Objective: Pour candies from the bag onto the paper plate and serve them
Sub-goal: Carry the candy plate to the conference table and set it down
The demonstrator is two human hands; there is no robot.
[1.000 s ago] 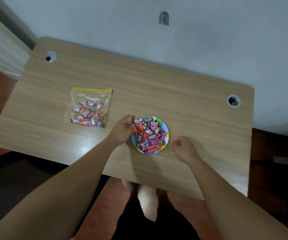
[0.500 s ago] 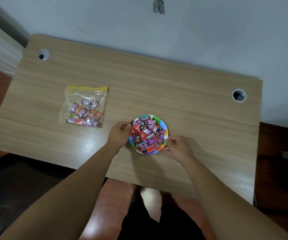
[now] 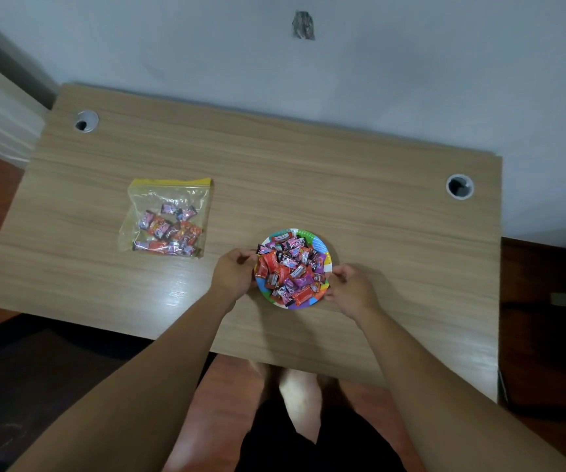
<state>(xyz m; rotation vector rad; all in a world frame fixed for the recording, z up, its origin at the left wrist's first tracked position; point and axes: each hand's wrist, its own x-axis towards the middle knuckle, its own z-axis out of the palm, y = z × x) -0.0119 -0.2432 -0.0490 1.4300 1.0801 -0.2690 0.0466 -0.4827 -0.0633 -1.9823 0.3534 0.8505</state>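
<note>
A clear zip-top plastic bag with a yellow seal [image 3: 169, 218] lies flat on the wooden counter [image 3: 359, 185], left of the round multicoloured paper plate [image 3: 322, 248] heaped with red, pink and purple wrapped candies [image 3: 290, 269]. The left hand [image 3: 235, 272] pinches the plate's left rim; the right hand [image 3: 351, 289], off it a second ago, now grips the right rim.

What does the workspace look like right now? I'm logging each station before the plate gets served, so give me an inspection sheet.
Surface: wooden desk, two round cable holes.
Job's things: paper plate heaped with candies; zip bag lying flat to its left, some candies inside.
Clutter: nothing seen.
Hands: left hand and right hand at opposite plate rims.
Cables: nothing seen.
Surroundings: pale wall with dark mark; reddish floor.
</note>
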